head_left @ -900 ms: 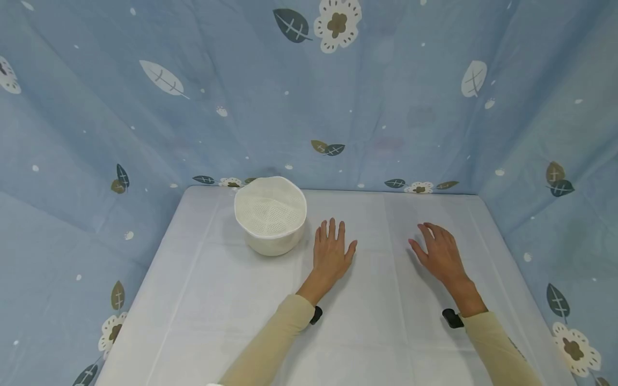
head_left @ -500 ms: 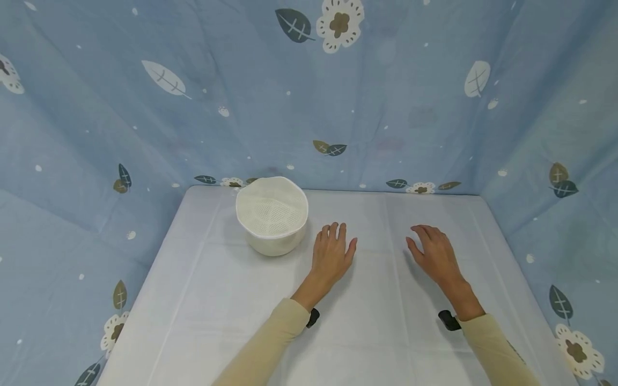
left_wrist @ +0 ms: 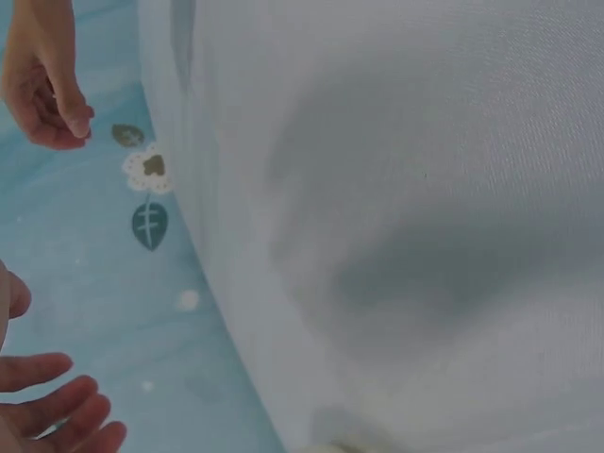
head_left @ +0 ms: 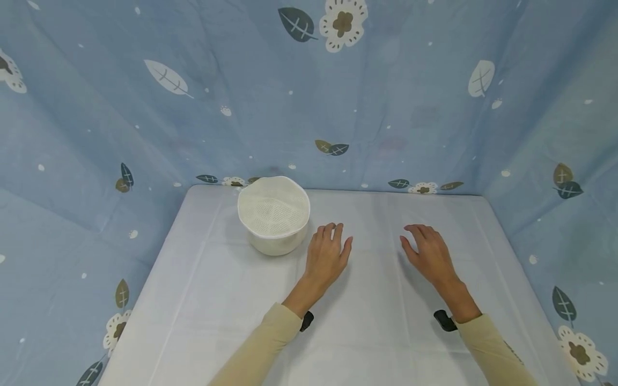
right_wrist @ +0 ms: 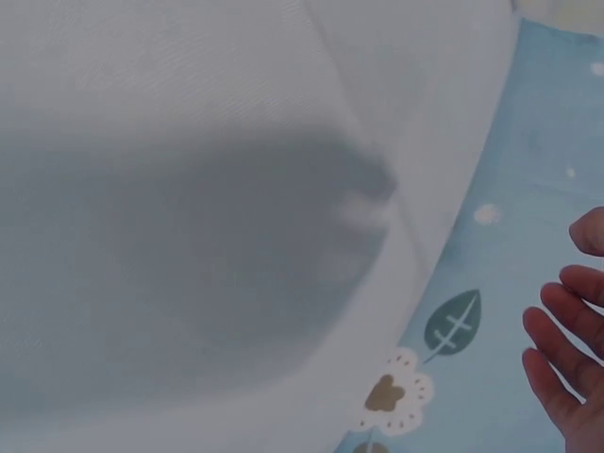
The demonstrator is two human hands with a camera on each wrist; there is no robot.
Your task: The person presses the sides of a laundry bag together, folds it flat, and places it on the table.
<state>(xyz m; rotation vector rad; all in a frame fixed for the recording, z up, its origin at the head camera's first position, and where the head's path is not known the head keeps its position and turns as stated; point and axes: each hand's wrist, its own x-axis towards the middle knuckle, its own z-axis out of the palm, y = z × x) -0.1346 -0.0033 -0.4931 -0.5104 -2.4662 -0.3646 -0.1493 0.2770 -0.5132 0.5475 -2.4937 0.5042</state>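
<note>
A cream-white basket (head_left: 274,214) with a perforated inside and a wavy rim stands at the back left of the table. Just right of it, my left hand (head_left: 326,257) hovers over the white cloth, fingers relaxed and slightly bent, holding nothing. My right hand (head_left: 429,254) is farther right, its fingers loosely curved and the thumb apart, also holding nothing. In the left wrist view the left fingers (left_wrist: 58,415) show at the lower left, and the other hand appears at the top left. The right fingers (right_wrist: 566,344) show at the right edge of the right wrist view.
White cloth covers the table (head_left: 357,321). A blue curtain (head_left: 270,107) with leaves and flowers hangs behind it and along both sides. Each wrist carries a small black device; one is the right wrist device (head_left: 444,320).
Both hands have shifted slightly left, and the left has drawn back a little toward the person. The left fingers have bent more. The basket stays in its place on the table.
</note>
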